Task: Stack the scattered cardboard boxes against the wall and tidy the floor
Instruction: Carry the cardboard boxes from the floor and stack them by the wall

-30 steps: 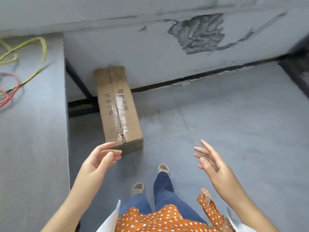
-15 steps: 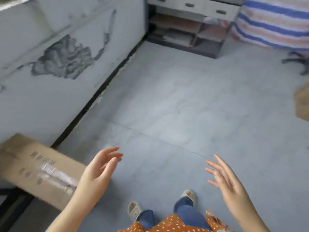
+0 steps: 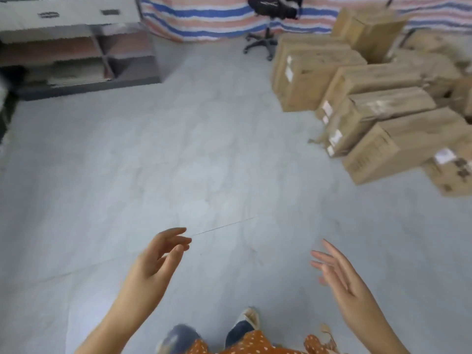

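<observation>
Several brown cardboard boxes lie scattered on the grey floor at the right. The nearest long box (image 3: 406, 146) lies on its side, and a taller box (image 3: 309, 75) stands further back. My left hand (image 3: 155, 264) hovers low in the middle, fingers relaxed, holding nothing. My right hand (image 3: 344, 279) is raised at the lower right with fingers spread, also empty. Both hands are well short of the boxes.
A low shelf unit with white drawers (image 3: 74, 44) stands at the back left. A black office chair (image 3: 270, 21) sits before a striped tarpaulin (image 3: 204, 19) at the back. Bare grey floor (image 3: 178, 162) stretches between me and the boxes. My feet show at the bottom edge.
My view has swung right, away from the wall and the single box there, so the pile of boxes has come into sight. Both hands stay empty and raised.
</observation>
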The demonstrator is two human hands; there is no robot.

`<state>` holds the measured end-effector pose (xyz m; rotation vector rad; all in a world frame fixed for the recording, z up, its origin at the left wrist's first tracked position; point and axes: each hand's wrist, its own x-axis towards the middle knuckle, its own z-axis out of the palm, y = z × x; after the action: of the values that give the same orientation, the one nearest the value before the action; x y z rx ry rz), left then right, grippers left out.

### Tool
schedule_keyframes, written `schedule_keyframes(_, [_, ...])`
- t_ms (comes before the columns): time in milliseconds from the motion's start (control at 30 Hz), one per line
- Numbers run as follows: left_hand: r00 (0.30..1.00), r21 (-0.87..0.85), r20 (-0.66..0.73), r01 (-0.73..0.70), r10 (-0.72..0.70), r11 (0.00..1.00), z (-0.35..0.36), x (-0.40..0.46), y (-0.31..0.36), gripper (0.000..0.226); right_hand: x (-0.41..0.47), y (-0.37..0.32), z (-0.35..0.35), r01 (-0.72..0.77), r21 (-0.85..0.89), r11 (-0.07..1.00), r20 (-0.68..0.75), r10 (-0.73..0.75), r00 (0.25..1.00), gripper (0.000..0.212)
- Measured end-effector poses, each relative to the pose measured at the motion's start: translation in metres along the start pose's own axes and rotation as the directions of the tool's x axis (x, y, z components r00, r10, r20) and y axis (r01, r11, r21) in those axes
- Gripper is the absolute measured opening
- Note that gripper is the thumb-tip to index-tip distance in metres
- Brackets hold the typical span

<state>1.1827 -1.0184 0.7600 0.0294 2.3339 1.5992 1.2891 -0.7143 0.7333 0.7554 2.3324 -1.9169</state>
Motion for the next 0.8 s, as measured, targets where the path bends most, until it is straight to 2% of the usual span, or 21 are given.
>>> schedule_keyframes(167, [0.99, 0.031, 0.141, -0.007, 0.002, 0.999, 0.066, 0.065, 0.036, 0.023, 0.031, 0.012, -0.041, -0.091, 0.056, 0.994, -0.136, 0.098, 0.986, 0.06])
schedule_keyframes(267, [0.985, 0.027, 0.171, -0.017, 0.012, 0.999, 0.093, 0.113, 0.058, 0.023, 0.064, 0.015, -0.057, -0.127, 0.093, 0.988, -0.198, 0.143, 0.97, 0.053])
schedule_keyframes(333, [0.981, 0.023, 0.195, -0.029, 0.024, 0.999, 0.112, 0.15, 0.078, 0.022, 0.094, 0.014, -0.07, -0.131, 0.104, 0.986, -0.228, 0.152, 0.962, 0.056])
schedule_keyframes(400, [0.969, 0.034, 0.241, -0.056, 0.046, 0.998, 0.132, 0.194, 0.095, 0.027, 0.126, 0.012, -0.086, -0.116, 0.103, 0.988, -0.285, 0.141, 0.948, 0.071])
schedule_keyframes(500, [0.937, 0.062, 0.341, -0.097, 0.07, 0.993, 0.163, 0.268, 0.123, 0.018, 0.175, -0.001, -0.111, -0.104, 0.167, 0.981, -0.379, 0.161, 0.911, 0.056])
schedule_keyframes(600, [0.89, 0.108, 0.445, -0.163, 0.099, 0.981, 0.195, 0.342, 0.165, 0.025, 0.223, -0.016, -0.136, -0.088, 0.241, 0.967, -0.484, 0.198, 0.852, 0.082])
schedule_keyframes(633, [0.872, 0.118, 0.478, -0.179, 0.102, 0.977, 0.204, 0.361, 0.178, 0.027, 0.234, -0.022, -0.141, -0.09, 0.261, 0.961, -0.507, 0.216, 0.834, 0.081])
schedule_keyframes(700, [0.834, 0.127, 0.541, -0.206, 0.106, 0.97, 0.226, 0.398, 0.2, 0.029, 0.257, -0.033, -0.15, -0.09, 0.311, 0.946, -0.531, 0.251, 0.81, 0.056])
schedule_keyframes(733, [0.815, 0.133, 0.57, -0.22, 0.107, 0.966, 0.239, 0.415, 0.211, 0.026, 0.268, -0.036, -0.156, -0.097, 0.333, 0.938, -0.547, 0.276, 0.791, 0.051])
schedule_keyframes(800, [0.779, 0.131, 0.619, -0.234, 0.105, 0.963, 0.269, 0.445, 0.229, 0.022, 0.288, -0.039, -0.17, -0.126, 0.344, 0.93, -0.587, 0.318, 0.745, 0.059])
